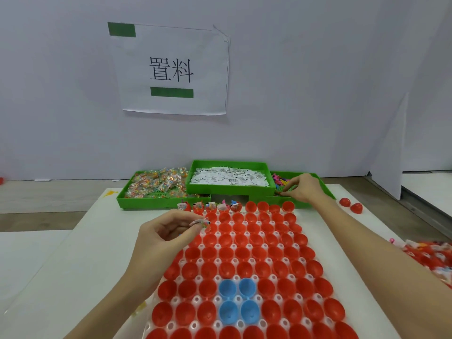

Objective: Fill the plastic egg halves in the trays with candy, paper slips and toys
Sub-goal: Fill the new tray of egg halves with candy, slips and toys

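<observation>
Egg halves: rows of red egg halves [244, 253] are seated open side up in a clear tray [241, 322] laid along the middle of the white bench [73, 277]; four blue halves [238, 299] are grouped near the tray's near end.
Filled halves: the far-left cups of the far row [210, 207] are seen holding packets, slips and toys; the rest of that row is seen bare.
Left hand: the left hand [168, 231] is held over the tray's far-left corner, fingers curled, a small candy packet [204, 222] pinched at the fingertips.
Right hand: the right hand [303, 188] is reached past the tray's far edge into the toy bin [325, 189], fingers bent onto small coloured toys [281, 181]; whether one is gripped cannot be told.
Supply bins: a candy bin [137, 203] at far left and a raised slip bin [230, 189] of white paper slips [230, 177] are set along the bench's far edge.
Loose pieces: two red halves [350, 204] are lying by the right edge.
Wall: a paper sign [171, 69] is taped above.
</observation>
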A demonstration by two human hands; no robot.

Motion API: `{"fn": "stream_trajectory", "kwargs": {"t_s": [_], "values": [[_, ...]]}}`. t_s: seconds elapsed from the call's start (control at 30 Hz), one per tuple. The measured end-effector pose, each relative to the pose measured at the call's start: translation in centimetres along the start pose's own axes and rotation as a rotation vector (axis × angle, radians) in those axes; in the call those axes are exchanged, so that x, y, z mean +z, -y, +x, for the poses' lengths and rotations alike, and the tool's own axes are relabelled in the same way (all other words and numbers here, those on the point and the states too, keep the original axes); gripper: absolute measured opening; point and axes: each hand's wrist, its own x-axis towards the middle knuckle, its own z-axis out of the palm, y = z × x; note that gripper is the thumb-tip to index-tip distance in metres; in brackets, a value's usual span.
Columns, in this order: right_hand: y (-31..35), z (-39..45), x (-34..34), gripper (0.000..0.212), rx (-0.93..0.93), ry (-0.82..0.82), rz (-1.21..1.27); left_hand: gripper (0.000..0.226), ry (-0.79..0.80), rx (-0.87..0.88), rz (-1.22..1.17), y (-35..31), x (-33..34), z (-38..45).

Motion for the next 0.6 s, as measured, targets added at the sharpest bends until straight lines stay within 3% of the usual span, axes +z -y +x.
{"fn": "stream_trajectory", "kwargs": {"t_s": [0.2,0.4,0.5,0.6], "values": [[-0.5,0.2,0.0,0.007,-0.025,0.003,-0.045,0.019,-0.003,0.003,-0.013,-0.4,-0.1,0.1],[-0.9,-0.2,-0.2,0.013,-0.065,-0.174,-0.084,0.015,0.014,0.011,-0.01,-0.7,0.1,-0.1],[-0.5,-1.6,-1.6,0.014,-0.048,-0.306,0.189,0.015,0.05,0.042,-0.02,-1.2,0.3,-0.2],[1.5,-5.0,-3.3,0.008,-0.067,-0.13,0.713,0.018,0.065,0.069,-0.012,-1.7,0.8,-0.5]]}}
